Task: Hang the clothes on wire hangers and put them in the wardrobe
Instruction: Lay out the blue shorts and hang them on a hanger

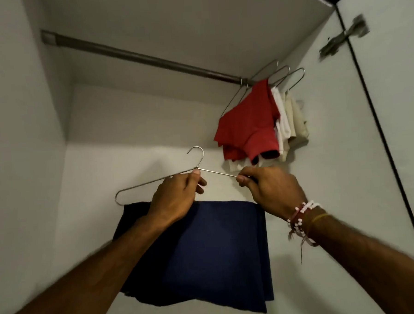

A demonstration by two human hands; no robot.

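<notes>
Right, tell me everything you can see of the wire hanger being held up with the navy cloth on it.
The wire hanger is thin, bare silvery metal with a rounded open hook at the top and a looped left end. It is held roughly level inside the wardrobe, below the rail and not yet hooked on. The left hand grips it just under the hook, the right hand pinches its right arm. A navy cloth hangs folded over its bottom bar.

A: Which inscriptions can be read here?
B: None. No text, label, brand, number or sign can be read on any surface in view.
</notes>
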